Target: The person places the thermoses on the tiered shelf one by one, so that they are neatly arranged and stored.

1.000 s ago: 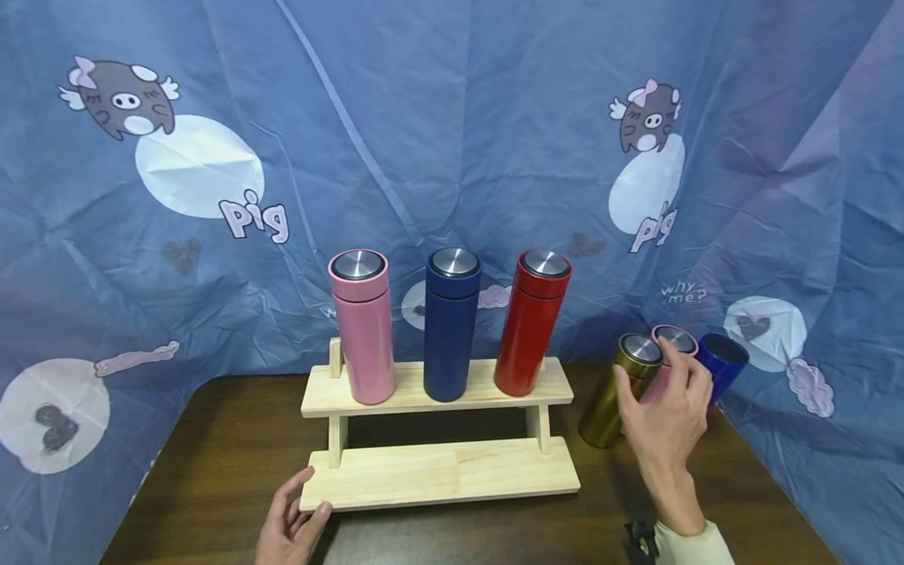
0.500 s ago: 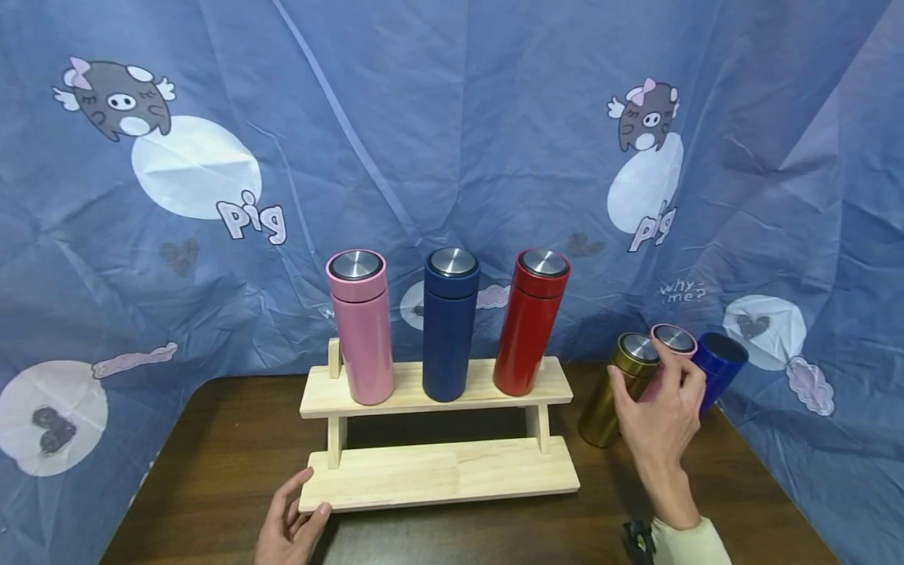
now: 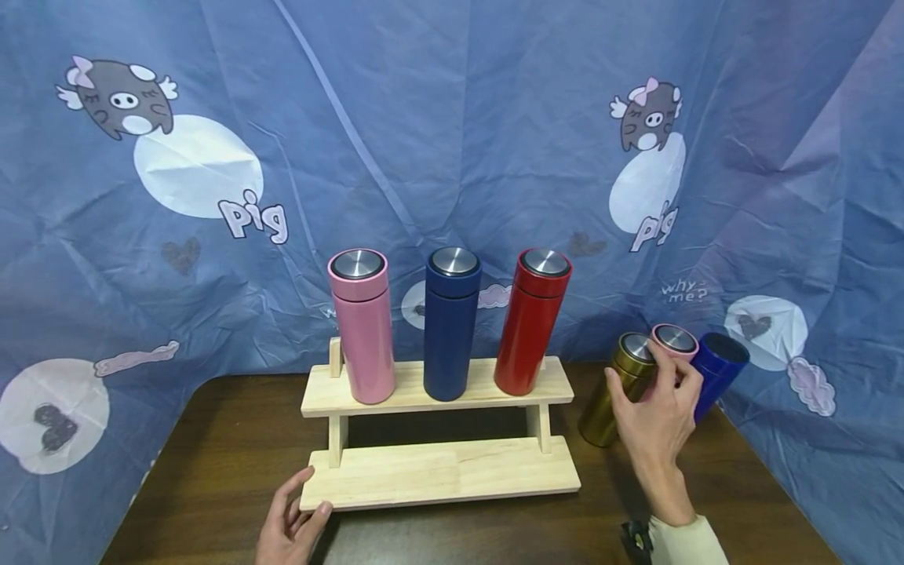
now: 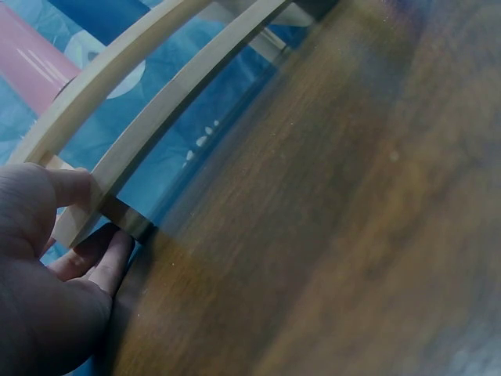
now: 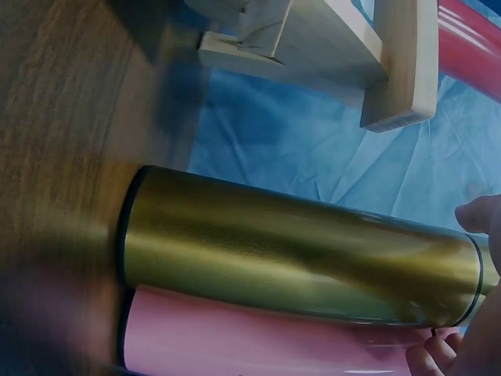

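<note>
My left hand pinches the left end of the lower shelf of a pale wooden two-tier rack, thumb at the front edge. The left wrist view shows its fingers around that end board. My right hand is around the neck of a gold thermos, thumb on the left side and fingers at its right, close to the steel-topped lid. Right beside it stands a pink thermos, partly hidden behind the hand. A shiny blue thermos stands farther right.
On the rack's upper shelf stand a pink thermos, a dark blue thermos and a red thermos, spaced apart. Brown wooden table lies underneath. A blue cloth with pig prints hangs behind and at both sides.
My right hand has shifted slightly left, its fingers moving from over the pink thermos's lid to the gold thermos. The left hand and the rack have stayed put.
</note>
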`<action>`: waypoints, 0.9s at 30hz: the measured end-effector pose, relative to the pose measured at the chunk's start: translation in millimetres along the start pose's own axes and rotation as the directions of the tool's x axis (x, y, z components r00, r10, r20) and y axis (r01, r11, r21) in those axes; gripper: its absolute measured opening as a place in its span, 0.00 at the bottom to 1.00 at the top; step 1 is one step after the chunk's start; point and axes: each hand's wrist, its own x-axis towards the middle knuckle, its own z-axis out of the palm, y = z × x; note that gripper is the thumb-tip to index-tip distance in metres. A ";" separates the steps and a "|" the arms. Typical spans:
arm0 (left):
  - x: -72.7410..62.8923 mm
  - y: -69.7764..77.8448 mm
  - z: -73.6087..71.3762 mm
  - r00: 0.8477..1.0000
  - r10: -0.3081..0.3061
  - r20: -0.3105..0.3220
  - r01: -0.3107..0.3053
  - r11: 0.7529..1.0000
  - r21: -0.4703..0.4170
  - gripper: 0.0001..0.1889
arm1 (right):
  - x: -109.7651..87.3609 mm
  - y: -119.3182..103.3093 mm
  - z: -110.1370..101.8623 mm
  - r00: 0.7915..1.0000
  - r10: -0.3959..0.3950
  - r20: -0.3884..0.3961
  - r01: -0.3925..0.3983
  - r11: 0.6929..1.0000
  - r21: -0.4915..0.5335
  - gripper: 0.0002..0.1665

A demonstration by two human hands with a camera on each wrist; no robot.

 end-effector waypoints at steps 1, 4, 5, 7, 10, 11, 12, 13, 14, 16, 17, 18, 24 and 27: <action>-0.3 -0.1 -0.1 1.000 0.009 0.002 -0.009 1.000 -0.005 0.30 | -0.5 0.8 0.4 1.000 0.002 0.002 -0.002 1.000 -0.001 0.43; -2.2 4.4 1.2 1.000 0.016 -0.006 -0.016 1.000 -0.014 0.30 | -2.1 2.5 2.0 1.000 0.006 0.007 -0.006 1.000 -0.011 0.42; -3.6 8.3 1.9 1.000 0.014 -0.008 -0.014 1.000 -0.014 0.30 | -2.7 3.1 2.6 1.000 0.007 0.008 -0.007 1.000 -0.014 0.42; -6.1 17.5 3.8 1.000 -0.003 -0.014 0.003 1.000 -0.002 0.30 | -3.9 3.9 3.9 1.000 0.012 0.011 -0.012 1.000 -0.017 0.43; -8.0 27.1 5.9 0.999 -0.040 -0.023 0.040 0.999 0.022 0.30 | -5.5 5.0 5.5 1.000 0.024 0.016 -0.024 1.000 -0.020 0.44; -8.4 28.6 6.0 0.999 -0.049 -0.018 0.049 0.998 0.028 0.31 | -6.0 5.4 6.0 0.999 0.028 0.016 -0.028 0.999 -0.019 0.45; -7.9 27.1 6.1 0.999 -0.044 -0.022 0.044 0.999 0.021 0.31 | -6.4 5.6 6.4 0.999 0.031 0.016 -0.031 0.999 -0.017 0.45; -7.7 25.5 5.8 0.999 -0.038 -0.018 0.038 0.999 0.014 0.31 | -6.8 5.9 6.8 0.999 0.033 0.013 -0.033 0.999 -0.015 0.45; -7.0 22.7 5.2 1.000 -0.022 -0.012 0.022 1.000 -0.003 0.31 | -7.2 5.9 7.2 0.999 0.033 0.009 -0.033 0.999 -0.011 0.45; -4.5 14.1 3.7 1.000 -0.016 -0.007 0.016 1.000 -0.024 0.30 | -8.2 5.9 7.9 0.999 0.033 -0.002 -0.033 0.999 -0.005 0.45; -3.6 10.4 3.2 1.000 -0.008 -0.007 0.008 0.999 -0.036 0.30 | -8.6 5.8 8.3 0.999 0.032 -0.008 -0.032 0.999 -0.002 0.44; -2.4 7.3 2.5 1.000 -0.014 -0.008 0.014 0.999 -0.033 0.29 | -9.2 5.6 8.6 0.999 0.033 -0.013 -0.033 0.999 0.001 0.44; -3.3 12.8 2.3 1.000 -0.010 0.001 0.010 1.000 -0.004 0.31 | -11.9 5.2 10.5 0.998 0.051 -0.031 -0.051 0.999 0.017 0.44; -5.8 23.2 4.5 1.000 -0.022 -0.001 0.022 1.000 0.012 0.32 | -12.4 5.1 11.4 0.998 0.056 -0.041 -0.055 0.998 0.028 0.43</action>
